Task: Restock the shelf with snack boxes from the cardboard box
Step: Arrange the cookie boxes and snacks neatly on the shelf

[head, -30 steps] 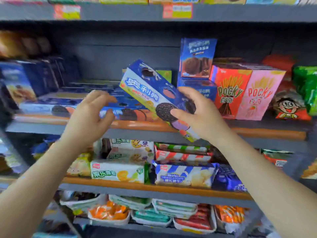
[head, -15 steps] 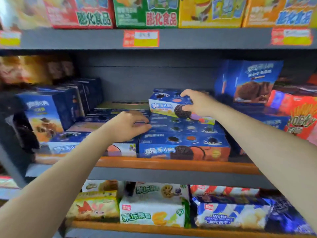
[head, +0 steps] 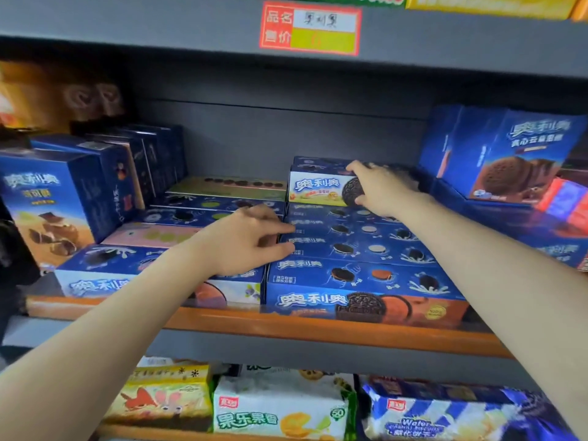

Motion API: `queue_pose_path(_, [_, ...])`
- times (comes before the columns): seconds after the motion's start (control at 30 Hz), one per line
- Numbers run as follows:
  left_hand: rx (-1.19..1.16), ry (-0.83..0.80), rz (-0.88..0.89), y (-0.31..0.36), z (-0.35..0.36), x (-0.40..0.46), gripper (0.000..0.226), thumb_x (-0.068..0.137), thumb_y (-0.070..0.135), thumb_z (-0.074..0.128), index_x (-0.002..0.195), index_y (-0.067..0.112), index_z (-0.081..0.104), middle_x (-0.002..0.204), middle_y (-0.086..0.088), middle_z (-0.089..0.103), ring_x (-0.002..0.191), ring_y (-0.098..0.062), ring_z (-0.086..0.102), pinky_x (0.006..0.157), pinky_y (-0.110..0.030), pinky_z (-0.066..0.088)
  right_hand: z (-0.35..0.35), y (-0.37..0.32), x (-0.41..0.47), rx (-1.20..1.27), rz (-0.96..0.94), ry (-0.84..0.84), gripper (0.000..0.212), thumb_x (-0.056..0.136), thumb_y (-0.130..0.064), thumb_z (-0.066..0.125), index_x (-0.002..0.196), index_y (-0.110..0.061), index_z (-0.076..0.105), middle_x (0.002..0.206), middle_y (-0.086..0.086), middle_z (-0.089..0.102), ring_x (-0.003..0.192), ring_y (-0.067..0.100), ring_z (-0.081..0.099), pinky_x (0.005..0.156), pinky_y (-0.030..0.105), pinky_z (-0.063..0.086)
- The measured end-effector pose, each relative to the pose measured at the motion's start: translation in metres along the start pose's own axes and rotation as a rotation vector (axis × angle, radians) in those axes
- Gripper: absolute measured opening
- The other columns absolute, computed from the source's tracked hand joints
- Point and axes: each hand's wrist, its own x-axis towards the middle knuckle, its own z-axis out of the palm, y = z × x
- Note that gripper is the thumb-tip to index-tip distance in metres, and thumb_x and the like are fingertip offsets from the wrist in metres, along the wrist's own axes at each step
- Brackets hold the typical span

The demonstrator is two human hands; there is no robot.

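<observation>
what changed: a second ago I had this cookie box tilted up in the air in front of the shelf, now it's lying flat at the back, on top of the right-hand stack of blue boxes. Camera's also way closer in, since I leaned toward it.

right hand: fingers and thumb wrapped over the box's right end, clamped on it, haven't let go yet.

left hand: fingers loosely curled, not holding anything, tips just touching the left edge of that right stack, thumb resting by the front box.

what it means: I'd say this one's basically placed. Probably just needs a nudge to square it up, then release and go grab another.

cardboard box: not in view, so no clue how many are left.

the shelf: orange front lip, grey back panel, flat cookie boxes laid in two rows front to back. The left row sits lower than the right one.

neighbours: tall blue boxes standing on the left, another upright blue box on the right.

rest of the place: price tag on the shelf edge above, bagged wafers and biscuits on the shelf below.
</observation>
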Motion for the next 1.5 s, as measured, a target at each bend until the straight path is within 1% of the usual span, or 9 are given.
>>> queue_pose_path(0.17, [0.001, -0.015, -0.004, 0.001, -0.001, 0.000, 0.049, 0.085, 0.053, 0.044, 0.130, 0.034, 0.049, 0.130, 0.006, 0.045, 0.115, -0.014, 0.048, 0.099, -0.029, 0.037, 0.003, -0.001, -0.001, 0.007, -0.004, 0.035, 0.053, 0.084, -0.024, 0.063, 0.129, -0.021, 0.035, 0.129, 0.011, 0.053, 0.111, 0.034, 0.053, 0.086, 0.041, 0.042])
queue_pose_path(0.3, [0.008, -0.028, 0.005, 0.002, -0.004, 0.002, 0.049, 0.085, 0.052, 0.047, 0.130, 0.032, 0.049, 0.132, 0.002, 0.046, 0.120, -0.018, 0.046, 0.103, -0.031, 0.036, 0.003, 0.000, -0.009, 0.047, 0.035, 0.041, 0.064, 0.084, -0.031, 0.064, 0.137, -0.018, 0.031, 0.146, 0.011, 0.036, 0.131, 0.031, 0.034, 0.106, 0.043, 0.028])
queue_pose_path(0.4, [0.063, -0.029, -0.020, -0.001, -0.009, 0.017, 0.064, 0.083, 0.055, 0.049, 0.140, 0.028, 0.034, 0.143, -0.005, 0.040, 0.128, -0.024, 0.042, 0.104, -0.031, 0.033, -0.004, 0.010, -0.024, 0.394, 0.329, 0.085, 0.082, 0.082, -0.035, 0.067, 0.144, -0.010, 0.019, 0.153, 0.018, 0.015, 0.139, 0.035, 0.018, 0.112, 0.043, 0.020])
queue_pose_path(0.57, [0.332, 0.046, 0.052, 0.010, -0.019, 0.088, 0.074, 0.088, 0.043, 0.052, 0.146, 0.020, 0.014, 0.154, -0.007, 0.019, 0.133, -0.030, 0.033, 0.107, -0.041, 0.034, 0.002, 0.017, -0.059, 0.857, 0.744, 0.081, 0.058, 0.085, -0.020, 0.064, 0.131, -0.002, 0.034, 0.132, 0.020, 0.045, 0.117, 0.033, 0.048, 0.087, 0.031, 0.039])
queue_pose_path(0.73, [0.496, -0.029, 0.113, 0.024, -0.006, 0.150, 0.071, 0.091, 0.043, 0.047, 0.147, 0.016, 0.012, 0.155, -0.008, 0.017, 0.137, -0.030, 0.028, 0.107, -0.042, 0.032, 0.003, 0.035, -0.069, 0.900, 0.717, -0.185, 0.036, 0.089, -0.007, 0.053, 0.123, 0.004, 0.050, 0.126, 0.023, 0.054, 0.114, 0.035, 0.053, 0.077, 0.030, 0.041])
queue_pose_path(1.1, [0.419, 0.038, 0.099, 0.017, 0.011, 0.158, 0.074, 0.088, 0.045, 0.051, 0.146, 0.017, 0.015, 0.154, -0.007, 0.022, 0.135, -0.028, 0.033, 0.104, -0.040, 0.038, 0.004, 0.025, -0.081, 0.996, 0.732, -0.064, 0.030, 0.094, -0.015, 0.050, 0.121, -0.002, 0.048, 0.128, 0.016, 0.052, 0.112, 0.029, 0.052, 0.093, 0.037, 0.042])
queue_pose_path(1.27, [0.456, -0.017, 0.122, 0.026, 0.003, 0.147, 0.082, 0.089, 0.048, 0.049, 0.147, 0.015, 0.001, 0.157, -0.007, 0.005, 0.143, -0.025, 0.012, 0.115, -0.040, 0.018, -0.011, 0.021, -0.117, 1.043, 0.694, -0.136, 0.045, 0.092, -0.030, 0.053, 0.131, -0.012, 0.040, 0.136, 0.008, 0.046, 0.113, 0.023, 0.050, 0.095, 0.033, 0.039])
queue_pose_path(1.33, [0.437, 0.009, 0.190, 0.037, -0.001, 0.133, 0.085, 0.088, 0.050, 0.047, 0.147, 0.015, -0.003, 0.157, -0.007, 0.000, 0.144, -0.023, 0.004, 0.116, -0.038, 0.008, -0.015, 0.020, -0.136, 1.132, 0.714, -0.227, 0.029, 0.088, -0.028, 0.059, 0.113, -0.018, 0.050, 0.116, 0.007, 0.057, 0.104, 0.025, 0.058, 0.098, 0.040, 0.044])
queue_pose_path(1.5, [0.123, -0.224, 0.256, 0.056, -0.003, 0.075, 0.072, 0.086, 0.058, 0.032, 0.147, 0.025, 0.012, 0.156, 0.006, 0.008, 0.142, -0.009, 0.009, 0.108, -0.014, 0.003, -0.017, 0.014, -0.149, 1.218, 0.773, -0.239, 0.050, 0.085, -0.025, 0.064, 0.128, -0.008, 0.043, 0.111, 0.011, 0.058, 0.108, 0.032, 0.057, 0.099, 0.046, 0.044])
